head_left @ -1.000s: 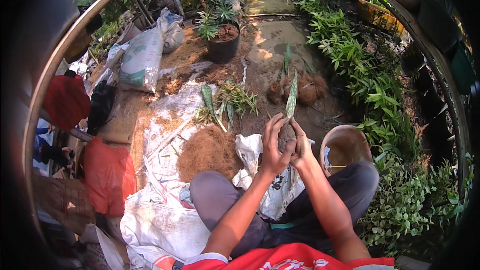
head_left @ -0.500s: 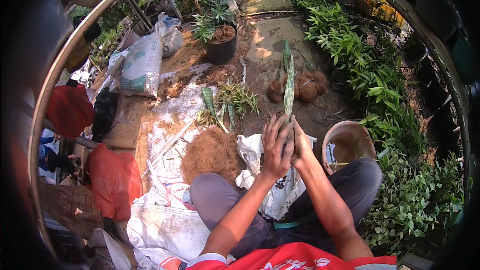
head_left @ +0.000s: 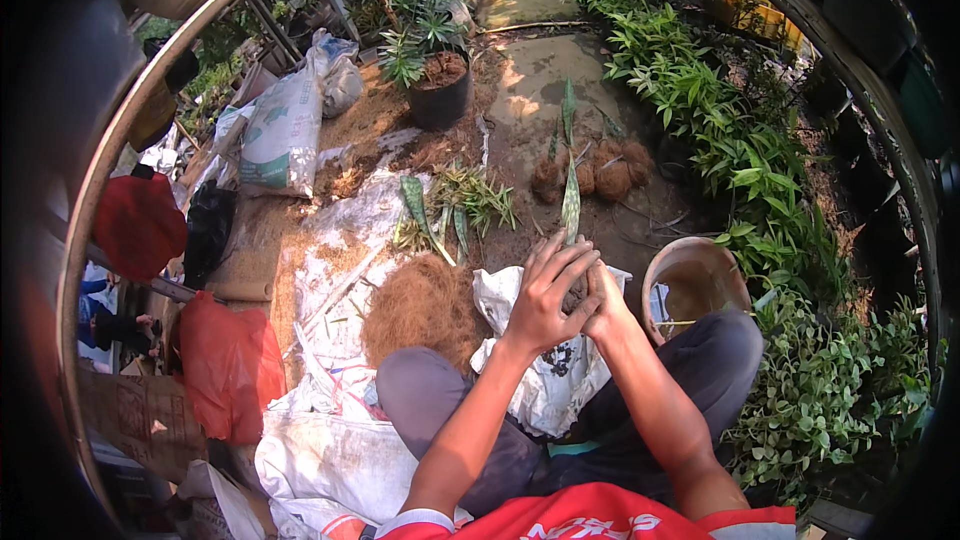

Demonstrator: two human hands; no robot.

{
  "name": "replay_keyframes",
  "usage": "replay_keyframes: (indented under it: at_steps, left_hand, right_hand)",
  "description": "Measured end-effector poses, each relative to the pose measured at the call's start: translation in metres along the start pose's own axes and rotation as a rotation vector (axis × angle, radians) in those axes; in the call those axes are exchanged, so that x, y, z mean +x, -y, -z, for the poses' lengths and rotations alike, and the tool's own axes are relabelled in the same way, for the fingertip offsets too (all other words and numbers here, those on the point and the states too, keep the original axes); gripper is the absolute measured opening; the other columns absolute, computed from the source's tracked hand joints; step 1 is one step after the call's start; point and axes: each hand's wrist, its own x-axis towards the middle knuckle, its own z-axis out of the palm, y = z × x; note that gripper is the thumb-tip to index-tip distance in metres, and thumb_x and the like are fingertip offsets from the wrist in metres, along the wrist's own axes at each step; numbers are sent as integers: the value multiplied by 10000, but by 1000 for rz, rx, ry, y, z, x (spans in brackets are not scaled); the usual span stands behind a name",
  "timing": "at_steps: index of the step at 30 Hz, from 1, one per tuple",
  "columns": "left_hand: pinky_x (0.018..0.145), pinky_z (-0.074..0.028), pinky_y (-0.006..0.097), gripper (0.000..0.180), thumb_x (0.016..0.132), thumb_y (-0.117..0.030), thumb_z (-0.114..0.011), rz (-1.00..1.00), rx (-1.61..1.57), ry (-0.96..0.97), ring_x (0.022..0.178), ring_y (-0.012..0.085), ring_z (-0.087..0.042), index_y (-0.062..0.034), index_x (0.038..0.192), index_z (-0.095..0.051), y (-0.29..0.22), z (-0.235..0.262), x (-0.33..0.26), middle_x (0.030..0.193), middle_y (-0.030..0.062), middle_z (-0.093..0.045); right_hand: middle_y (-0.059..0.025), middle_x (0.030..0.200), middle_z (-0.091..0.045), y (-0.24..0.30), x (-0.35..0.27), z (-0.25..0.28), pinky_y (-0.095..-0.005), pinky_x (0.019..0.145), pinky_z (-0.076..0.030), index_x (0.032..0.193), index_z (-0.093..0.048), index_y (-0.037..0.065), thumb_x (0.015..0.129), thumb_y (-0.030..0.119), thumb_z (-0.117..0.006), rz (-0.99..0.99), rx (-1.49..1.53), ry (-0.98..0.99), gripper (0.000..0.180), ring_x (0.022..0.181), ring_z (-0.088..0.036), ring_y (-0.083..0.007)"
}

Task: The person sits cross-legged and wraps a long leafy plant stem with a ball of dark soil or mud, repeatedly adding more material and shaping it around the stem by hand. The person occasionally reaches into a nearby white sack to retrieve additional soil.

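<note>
Both my hands are cupped around a lump of dark soil [head_left: 575, 294] at the base of a mottled snake plant leaf [head_left: 571, 202]. The leaf points away from me. My left hand [head_left: 543, 290] presses from the left, its fingers laid over the top of the lump. From the right, my right hand [head_left: 605, 302] closes in, with its fingers partly hidden. Below them a white plastic sack [head_left: 560, 395] with dark crumbs lies between my legs. A heap of brown coir fibre [head_left: 418, 312] sits at the left.
A round bucket [head_left: 702, 258] with liquid stands by my right knee. Fibre-wrapped root balls [head_left: 612, 172] with upright leaves lie ahead. Cut leaves [head_left: 470, 202] rest beyond the coir. A black-potted plant [head_left: 440, 100] stands farther off; leafy plants [head_left: 700, 130] line the right side.
My left hand has turned farther over the soil lump, and my right hand has shifted under it. The leaf now shows shorter and tilts slightly to the left.
</note>
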Motion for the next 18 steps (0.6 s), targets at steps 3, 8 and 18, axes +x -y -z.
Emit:
replay_keyframes:
  at_steps: [3, 8, 18]
  left_hand:
    - [1106, -316, 503, 363, 894, -213, -597, 21, -22, -60, 1322, 395, -419, -78, 1230, -625, 1, -6, -1, 1290, 136, -575]
    - [1122, -269, 541, 304, 932, -153, -504, 37, 73, -75, 1330, 409, -412, -83, 1188, -653, 3, -11, -7, 1314, 129, -567]
    - [1144, -201, 551, 406, 932, -318, -516, 107, 58, -48, 1358, 426, -367, -81, 1246, -615, -1, -8, -8, 1334, 124, -555]
  right_hand:
    - [-58, 1085, -641, 0, 4, 5, -341, 825, -553, 1143, -603, 112, 1021, 350, -443, -31, 92, 117, 311, 978, -633, -188]
    - [-62, 1082, -631, -4, 10, 5, -332, 826, -542, 1119, -595, 83, 1015, 405, -450, 9, -78, 13, 368, 977, -621, -192]
    - [-99, 1094, -638, -3, 8, 8, -361, 808, -569, 1159, -574, 92, 1035, 362, -392, -44, -120, -44, 348, 960, -647, -215]
